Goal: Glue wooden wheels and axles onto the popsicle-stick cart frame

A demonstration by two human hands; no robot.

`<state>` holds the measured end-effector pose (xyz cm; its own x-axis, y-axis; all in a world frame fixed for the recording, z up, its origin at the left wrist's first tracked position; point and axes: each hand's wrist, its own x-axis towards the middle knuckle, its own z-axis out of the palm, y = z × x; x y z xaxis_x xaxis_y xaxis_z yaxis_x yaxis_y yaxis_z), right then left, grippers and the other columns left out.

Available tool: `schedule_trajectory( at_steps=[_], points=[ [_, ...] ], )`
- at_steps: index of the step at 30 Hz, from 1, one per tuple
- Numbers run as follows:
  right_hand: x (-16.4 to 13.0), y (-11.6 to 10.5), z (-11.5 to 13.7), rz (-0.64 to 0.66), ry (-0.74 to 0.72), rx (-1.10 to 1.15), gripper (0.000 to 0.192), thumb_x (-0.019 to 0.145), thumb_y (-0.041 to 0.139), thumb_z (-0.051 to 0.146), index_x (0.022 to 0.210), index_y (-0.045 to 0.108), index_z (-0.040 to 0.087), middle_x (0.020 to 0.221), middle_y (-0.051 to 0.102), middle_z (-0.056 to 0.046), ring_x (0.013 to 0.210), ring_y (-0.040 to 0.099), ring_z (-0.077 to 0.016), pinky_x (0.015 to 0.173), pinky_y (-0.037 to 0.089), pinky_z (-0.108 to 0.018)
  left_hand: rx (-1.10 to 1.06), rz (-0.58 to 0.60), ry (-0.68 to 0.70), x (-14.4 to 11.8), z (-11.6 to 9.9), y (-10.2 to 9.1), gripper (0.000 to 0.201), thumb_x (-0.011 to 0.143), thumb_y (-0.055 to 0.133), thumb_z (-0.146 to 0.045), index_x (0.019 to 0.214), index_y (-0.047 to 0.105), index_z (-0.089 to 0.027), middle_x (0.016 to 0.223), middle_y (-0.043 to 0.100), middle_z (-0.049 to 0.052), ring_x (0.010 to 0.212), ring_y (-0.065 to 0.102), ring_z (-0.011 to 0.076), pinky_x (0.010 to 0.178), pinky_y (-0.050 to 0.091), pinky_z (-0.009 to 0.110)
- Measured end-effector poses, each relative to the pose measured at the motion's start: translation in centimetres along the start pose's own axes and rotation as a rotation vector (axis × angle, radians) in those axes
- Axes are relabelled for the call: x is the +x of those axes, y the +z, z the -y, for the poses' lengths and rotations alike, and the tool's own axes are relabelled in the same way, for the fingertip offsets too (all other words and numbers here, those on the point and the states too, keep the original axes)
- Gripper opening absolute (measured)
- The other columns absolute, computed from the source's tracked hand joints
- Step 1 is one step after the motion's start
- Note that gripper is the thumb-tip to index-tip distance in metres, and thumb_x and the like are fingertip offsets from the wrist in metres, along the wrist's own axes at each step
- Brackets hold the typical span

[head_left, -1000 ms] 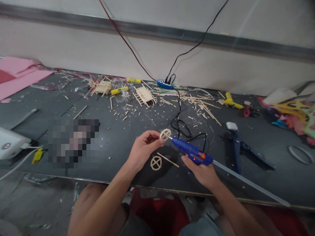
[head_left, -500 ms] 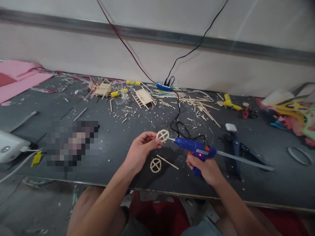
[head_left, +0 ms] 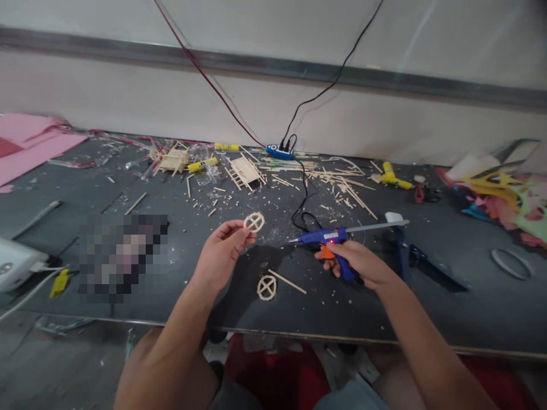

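Note:
My left hand [head_left: 220, 255] pinches a small round wooden wheel with crossed spokes [head_left: 254, 221] between thumb and fingers, held above the dark table [head_left: 179, 273]. My right hand [head_left: 361, 265] grips a blue hot glue gun [head_left: 331, 239] with an orange trigger and a lit red light. Its nozzle points left toward the wheel, with a gap between them, and a clear glue stick juts out behind it. A second wooden wheel [head_left: 266, 287] lies flat on the table between my hands, next to a thin wooden stick [head_left: 287, 281].
Wood sticks and chips [head_left: 342, 185] litter the far table around small stick models [head_left: 245, 169] and yellow glue tubes [head_left: 200, 165]. The gun's black cord runs to a blue power strip [head_left: 279, 151]. Dark blue cutters [head_left: 408, 256] lie right; pink sheets [head_left: 29, 142] left.
My left hand carried the wheel left and slightly up, away from the nozzle. My right hand swung the glue gun level and pulled it back to the right.

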<state>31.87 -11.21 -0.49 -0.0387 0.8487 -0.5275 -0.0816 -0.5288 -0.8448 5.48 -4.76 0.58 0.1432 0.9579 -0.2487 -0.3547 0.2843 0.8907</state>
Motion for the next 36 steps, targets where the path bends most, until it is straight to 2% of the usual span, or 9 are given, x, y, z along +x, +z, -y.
schedule_trajectory(
  at_steps=[7, 11, 14, 18, 21, 24, 26, 30, 36],
  points=[
    [0.1, -2.3, 0.3, -0.157, -0.063, -0.052, 0.03, 0.078, 0.059, 0.04, 0.092, 0.064, 0.014, 0.076, 0.069, -0.008, 0.061, 0.063, -0.0146, 0.055, 0.051, -0.024, 0.018, 0.017, -0.002, 0.0, 0.3, -0.2, 0.018, 0.067, 0.07, -0.018, 0.081, 0.06, -0.015, 0.075, 0.064, 0.0, 0.068, 0.062, 0.0089, 0.068, 0.05, 0.019],
    [0.0, -4.0, 0.6, -0.387, -0.106, -0.119, 0.025, 0.075, 0.06, 0.037, 0.09, 0.064, 0.017, 0.078, 0.069, -0.006, 0.066, 0.065, -0.0152, 0.053, 0.05, -0.021, 0.038, 0.013, 0.002, 0.0, 0.3, -0.2, 0.018, 0.067, 0.07, -0.02, 0.082, 0.061, -0.016, 0.075, 0.064, 0.0, 0.068, 0.062, 0.009, 0.068, 0.05, 0.019],
    [-0.2, -4.7, 1.1, -0.466, -0.169, -0.09, 0.026, 0.074, 0.062, 0.033, 0.094, 0.061, 0.017, 0.089, 0.069, -0.009, 0.075, 0.065, -0.0172, 0.06, 0.052, -0.023, 0.047, 0.007, -0.005, 0.0, 0.2, -0.2, 0.019, 0.067, 0.07, -0.021, 0.082, 0.06, -0.016, 0.075, 0.064, 0.0, 0.068, 0.061, 0.0094, 0.068, 0.049, 0.02],
    [-1.4, -4.3, 1.8, -0.574, -0.323, -0.143, 0.029, 0.072, 0.064, 0.034, 0.094, 0.059, 0.017, 0.08, 0.067, -0.006, 0.059, 0.059, -0.0128, 0.043, 0.042, -0.02, 0.066, 0.01, -0.02, -0.1, 0.1, 0.1, 0.021, 0.066, 0.07, -0.021, 0.083, 0.059, -0.016, 0.073, 0.063, 0.0, 0.066, 0.06, 0.0089, 0.064, 0.048, 0.02],
    [-2.6, -2.1, 1.7, -0.462, -0.28, -0.285, 0.028, 0.07, 0.065, 0.037, 0.091, 0.062, 0.019, 0.063, 0.061, -0.001, 0.047, 0.05, -0.0108, 0.038, 0.034, -0.02, 0.084, 0.002, -0.02, -0.2, 0.2, 0.4, 0.022, 0.065, 0.071, -0.021, 0.082, 0.059, -0.016, 0.072, 0.062, 0.0, 0.064, 0.059, 0.009, 0.061, 0.047, 0.02],
    [-3.2, 1.5, 0.4, -0.216, -0.27, -0.469, 0.02, 0.071, 0.065, 0.035, 0.085, 0.065, 0.021, 0.07, 0.063, -0.002, 0.06, 0.056, -0.0139, 0.052, 0.042, -0.024, 0.11, 0.003, -0.015, -0.2, 0.4, 0.7, 0.023, 0.064, 0.071, -0.023, 0.082, 0.059, -0.015, 0.073, 0.062, 0.001, 0.065, 0.058, 0.01, 0.061, 0.046, 0.021],
    [-3.2, 3.8, -1.0, -0.116, -0.294, -0.613, 0.017, 0.071, 0.065, 0.032, 0.084, 0.065, 0.022, 0.07, 0.062, -0.001, 0.061, 0.056, -0.0143, 0.056, 0.042, -0.025, 0.131, 0.022, -0.003, -0.1, 0.9, 0.7, 0.023, 0.065, 0.071, -0.024, 0.083, 0.059, -0.015, 0.073, 0.062, 0.001, 0.066, 0.058, 0.0102, 0.063, 0.046, 0.022],
    [-2.6, 6.6, -3.4, -0.054, -0.386, -0.838, 0.018, 0.069, 0.063, 0.018, 0.087, 0.063, 0.022, 0.083, 0.062, -0.002, 0.067, 0.054, -0.0136, 0.061, 0.039, -0.025, 0.176, 0.059, 0.023, 0.1, 1.9, 0.7, 0.022, 0.068, 0.069, -0.026, 0.085, 0.06, -0.016, 0.074, 0.062, 0.0, 0.065, 0.057, 0.0086, 0.065, 0.045, 0.021],
    [-2.4, 6.8, -4.1, -0.049, -0.387, -0.857, 0.022, 0.074, 0.052, 0.014, 0.092, 0.062, 0.021, 0.072, 0.063, 0.0, 0.061, 0.053, -0.0125, 0.056, 0.036, -0.023, 0.202, 0.064, 0.015, -0.1, 2.3, 0.9, 0.022, 0.068, 0.069, -0.026, 0.084, 0.059, -0.016, 0.074, 0.061, 0.001, 0.066, 0.056, 0.0095, 0.065, 0.045, 0.022]
  ],
)
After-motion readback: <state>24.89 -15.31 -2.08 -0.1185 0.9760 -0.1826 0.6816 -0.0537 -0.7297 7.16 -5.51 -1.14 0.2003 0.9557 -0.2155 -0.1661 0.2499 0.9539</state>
